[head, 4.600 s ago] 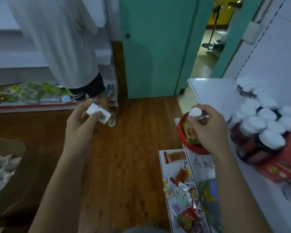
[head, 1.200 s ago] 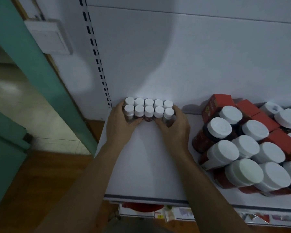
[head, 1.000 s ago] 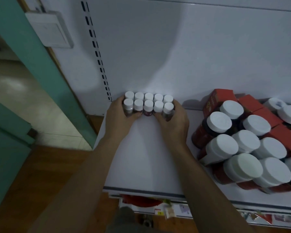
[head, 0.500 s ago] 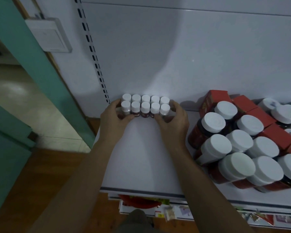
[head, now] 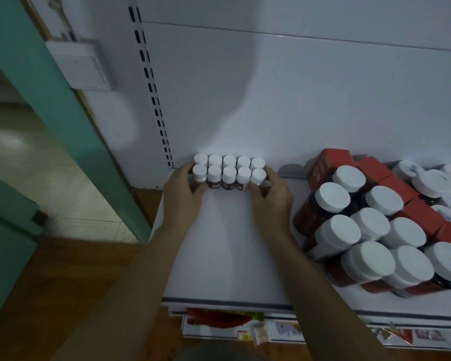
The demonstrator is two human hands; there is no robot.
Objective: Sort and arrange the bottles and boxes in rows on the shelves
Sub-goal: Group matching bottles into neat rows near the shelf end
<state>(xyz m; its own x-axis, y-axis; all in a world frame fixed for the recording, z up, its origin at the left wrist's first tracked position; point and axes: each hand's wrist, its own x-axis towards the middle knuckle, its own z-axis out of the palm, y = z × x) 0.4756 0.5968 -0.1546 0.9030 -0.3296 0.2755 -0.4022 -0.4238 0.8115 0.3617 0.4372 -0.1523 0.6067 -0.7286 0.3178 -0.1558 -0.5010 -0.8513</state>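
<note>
Several small white-capped bottles point(head: 229, 173) stand in two tight rows at the back left of the white shelf point(head: 227, 256), against the back panel. My left hand point(head: 182, 194) curls round the left end of the block, thumb on the front corner bottle. My right hand point(head: 271, 201) cups the right end, thumb and fingers round the last front bottle. Larger dark bottles with white lids point(head: 359, 230) crowd the right side of the shelf, mixed with red boxes point(head: 331, 160).
A slotted upright point(head: 154, 100) runs up the back panel at the shelf's left end. Left of it are a white wall box point(head: 81, 63) and a green door frame point(head: 63, 126). Packets lie on a lower shelf point(head: 224, 316) under the front edge.
I turned from the room to the shelf and set the bottles down there. Over the last second both hands stay clasped at the ends of the block, which hardly moves.
</note>
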